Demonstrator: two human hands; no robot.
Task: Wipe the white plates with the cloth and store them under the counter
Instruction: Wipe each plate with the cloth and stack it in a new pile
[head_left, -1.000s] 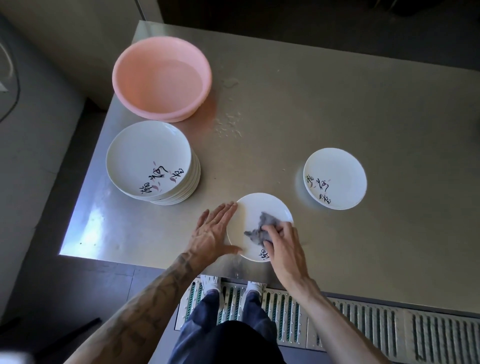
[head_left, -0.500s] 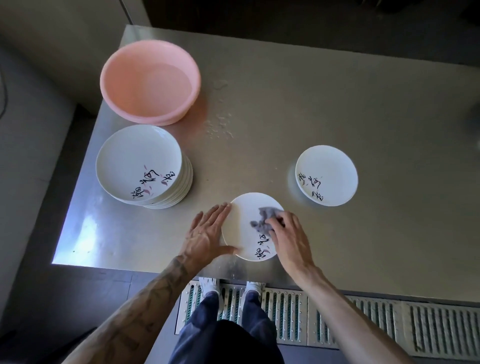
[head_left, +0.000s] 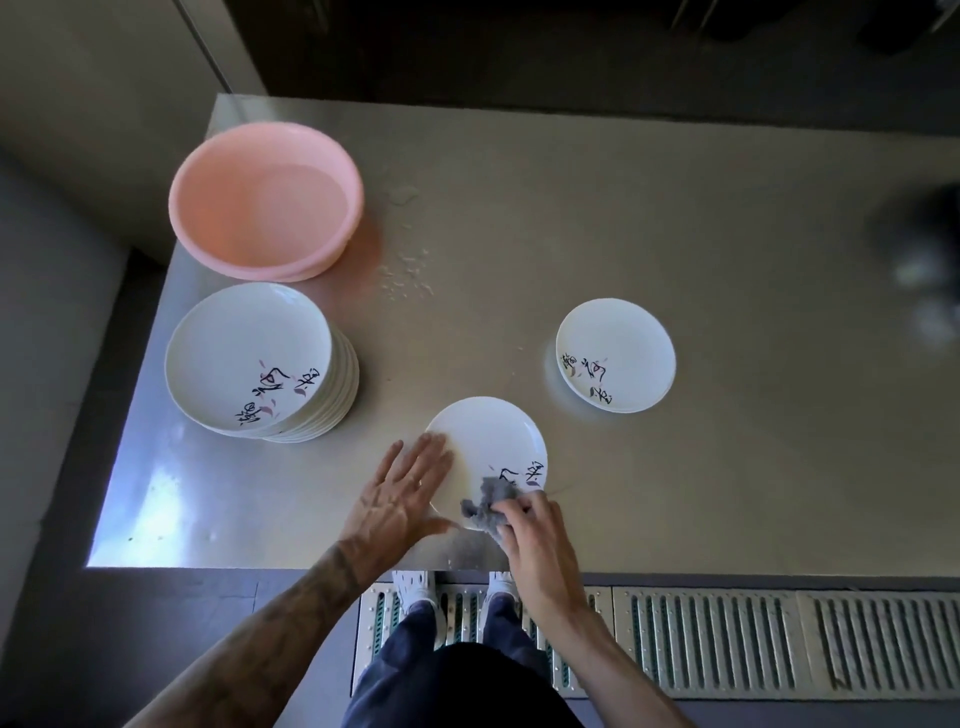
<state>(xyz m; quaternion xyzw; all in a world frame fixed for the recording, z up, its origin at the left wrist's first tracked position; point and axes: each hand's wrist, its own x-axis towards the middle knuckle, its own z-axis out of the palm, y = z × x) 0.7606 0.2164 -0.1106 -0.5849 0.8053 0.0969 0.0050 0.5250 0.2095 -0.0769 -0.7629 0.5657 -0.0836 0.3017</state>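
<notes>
A white plate (head_left: 491, 441) with black lettering lies near the front edge of the steel counter (head_left: 623, 234). My left hand (head_left: 402, 491) lies flat with straight fingers against the plate's left rim. My right hand (head_left: 535, 540) grips a crumpled grey cloth (head_left: 485, 506) and presses it on the plate's near part. A stack of several white plates (head_left: 254, 358) stands at the left. One single white plate (head_left: 615, 356) lies to the right.
A pink basin (head_left: 265, 200) holding water sits at the back left, with water drops (head_left: 408, 270) on the counter beside it. A metal floor grate (head_left: 727, 639) runs below the counter's front edge, where my shoes stand. A dark blurred object (head_left: 924, 260) is at the far right.
My right hand has dragged the cloth from the plate's middle toward its near edge. The plate has turned, its lettering now on the right side. My left hand stays on the rim.
</notes>
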